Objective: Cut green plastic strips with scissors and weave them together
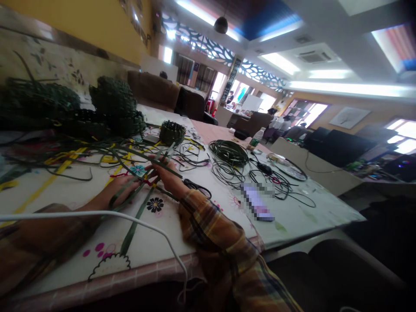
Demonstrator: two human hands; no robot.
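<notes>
Several flat green strips [131, 232] cross one another between my two hands above the patterned tablecloth. My left hand [125, 184] has its fingers closed around the strips near a small piece of red cord [150, 183]. From the other side, my right hand [167, 173] pinches strips close to the crossing. The two hands almost touch, and the strips partly hide their fingertips. A small woven green basket [172, 132] stands just beyond my right hand. Yellow strips [65, 164] and more green ones lie to the left.
Larger woven green baskets [113, 102] stand at the back left. Right of my hands lie a coil of green strip [229, 153], black loops and a phone [257, 203]. A white cable [130, 216] crosses the foreground. Farther back is a bottle [258, 137].
</notes>
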